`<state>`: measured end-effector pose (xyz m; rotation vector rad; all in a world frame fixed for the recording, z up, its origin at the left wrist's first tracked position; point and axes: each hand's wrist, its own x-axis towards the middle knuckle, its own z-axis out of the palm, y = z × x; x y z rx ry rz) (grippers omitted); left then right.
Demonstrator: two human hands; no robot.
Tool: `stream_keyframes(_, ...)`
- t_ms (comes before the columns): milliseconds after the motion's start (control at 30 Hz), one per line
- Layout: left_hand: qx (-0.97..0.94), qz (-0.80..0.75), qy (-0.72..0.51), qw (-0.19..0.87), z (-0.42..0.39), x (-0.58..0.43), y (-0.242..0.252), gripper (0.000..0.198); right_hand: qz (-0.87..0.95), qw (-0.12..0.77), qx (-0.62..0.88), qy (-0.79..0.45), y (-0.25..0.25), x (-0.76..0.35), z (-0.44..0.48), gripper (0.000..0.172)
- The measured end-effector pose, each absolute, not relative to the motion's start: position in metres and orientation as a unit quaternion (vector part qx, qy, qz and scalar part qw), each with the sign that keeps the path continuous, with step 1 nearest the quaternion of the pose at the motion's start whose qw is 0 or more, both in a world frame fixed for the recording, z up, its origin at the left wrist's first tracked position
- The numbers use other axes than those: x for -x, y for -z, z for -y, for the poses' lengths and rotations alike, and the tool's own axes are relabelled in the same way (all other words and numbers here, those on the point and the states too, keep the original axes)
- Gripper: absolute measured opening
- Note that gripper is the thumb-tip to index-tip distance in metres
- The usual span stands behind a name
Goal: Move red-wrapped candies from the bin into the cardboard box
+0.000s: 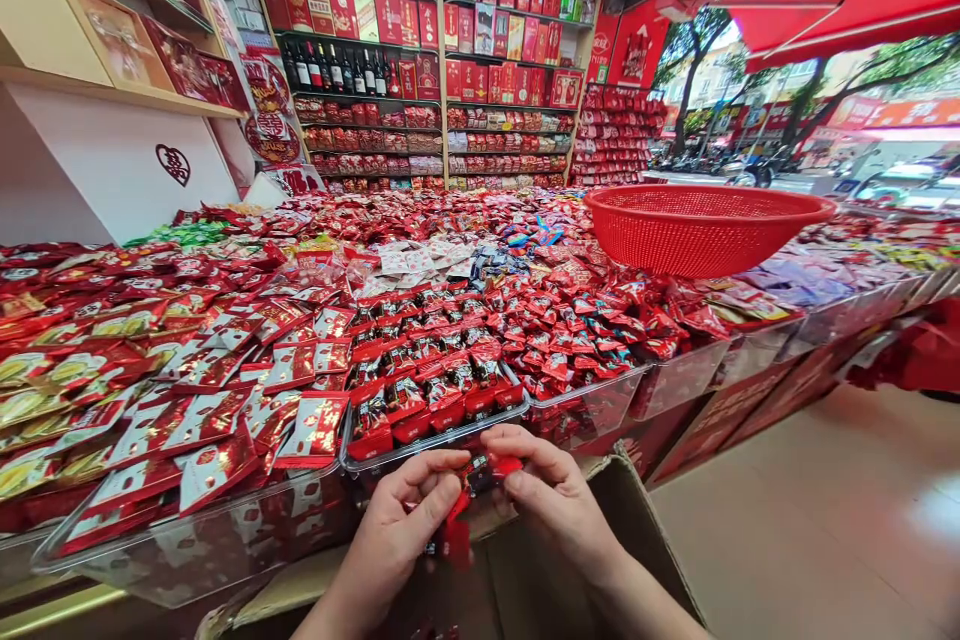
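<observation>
Between my two hands is a small red and black wrapped snack packet (477,472), held above an open cardboard box (637,510). My left hand (409,525) pinches one end with thumb and forefinger. My right hand (551,495) pinches the other end, where a red bit of wrapper shows at the fingertips. Below my left fingers hangs a blurred red packet (455,542); whether it is joined to the first I cannot tell. Just beyond my hands, a clear plastic tray (435,440) holds rows of similar red and black packets (427,370).
Heaps of red and white packets (210,410) fill the bins to the left. Small red candies (562,330) lie to the right, with a large red plastic basket (697,235) resting above. Shelves (442,70) of bottles and boxes stand behind. Tiled floor (810,500) shows at right.
</observation>
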<state>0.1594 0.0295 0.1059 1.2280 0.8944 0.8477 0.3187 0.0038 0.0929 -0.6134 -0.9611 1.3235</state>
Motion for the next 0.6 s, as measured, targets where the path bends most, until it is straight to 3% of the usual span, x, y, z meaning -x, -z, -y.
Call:
stream_keyframes(100, -0.536, -0.401, -0.406, 0.622, -0.032, -0.158, -0.102, 0.04, 0.333, 0.668, 0.272, -0.607, -0.092, -0.314, -0.001, 0.033)
stream_keyframes(300, -0.56, -0.38, -0.441, 0.59, -0.033, -0.161, -0.099, 0.033, 0.301, 0.656, 0.356, -0.594, -0.09, -0.311, -0.001, 0.035)
stream_keyframes(433, -0.559, -0.359, -0.436, 0.607, -0.032, -0.161, -0.102, 0.026, 0.359, 0.662, 0.345, -0.561, -0.088, -0.319, 0.001, 0.024)
stream_keyframes(533, -0.534, -0.343, -0.41, 0.655, -0.032, -0.157, -0.102, 0.025, 0.467, 0.65, 0.288, -0.525, -0.089, -0.328, 0.003, 0.044)
stream_keyframes(600, -0.525, -0.331, -0.39, 0.68, -0.033, -0.155, -0.1, 0.026, 0.561, 0.616, 0.289, -0.472, -0.091, -0.334, 0.003, 0.046)
